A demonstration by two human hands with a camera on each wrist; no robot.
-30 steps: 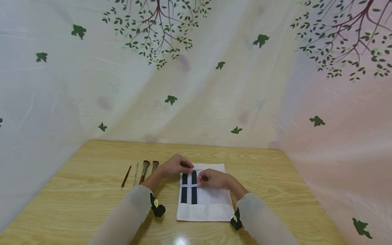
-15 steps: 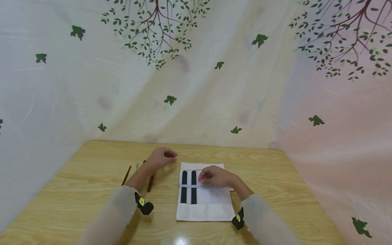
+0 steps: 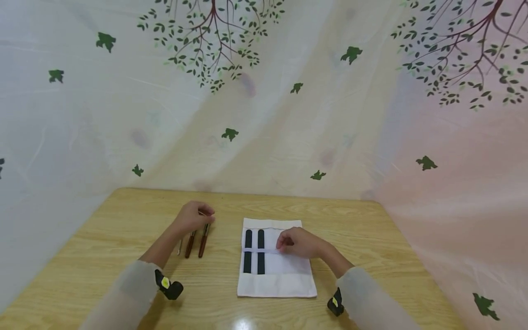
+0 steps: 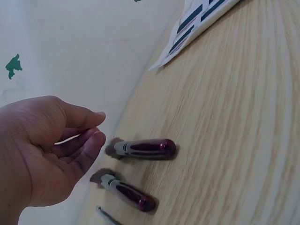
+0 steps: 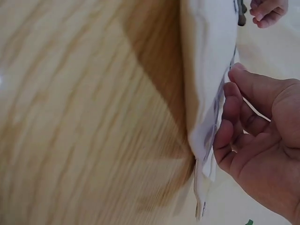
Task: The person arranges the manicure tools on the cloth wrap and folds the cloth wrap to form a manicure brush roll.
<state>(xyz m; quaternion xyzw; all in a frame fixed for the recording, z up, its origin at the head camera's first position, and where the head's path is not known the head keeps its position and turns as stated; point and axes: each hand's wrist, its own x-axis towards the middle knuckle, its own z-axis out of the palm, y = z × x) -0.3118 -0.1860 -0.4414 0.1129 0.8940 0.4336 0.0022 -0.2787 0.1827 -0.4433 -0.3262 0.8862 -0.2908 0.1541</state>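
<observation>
My left hand hovers over two makeup brushes with fluffy brown heads and dark red handles. In the left wrist view, its fingers curl loosely beside the nearer brush and hold nothing; the other brush lies alongside. A white fabric pouch lies flat at the middle of the table. Two dark, flat, round-ended strips sit side by side in it, under a white elastic band. My right hand pinches this band right of the strips; its fingertips are at the pouch surface in the right wrist view.
A thin silver tool lies beside the brushes, mostly hidden by my left arm in the head view. The wooden table ends at a pale curtain printed with leaves.
My left hand has moved left from the pouch's top edge to over the brushes. My right hand has shifted slightly right along the band. Both strips stay in the pouch.
</observation>
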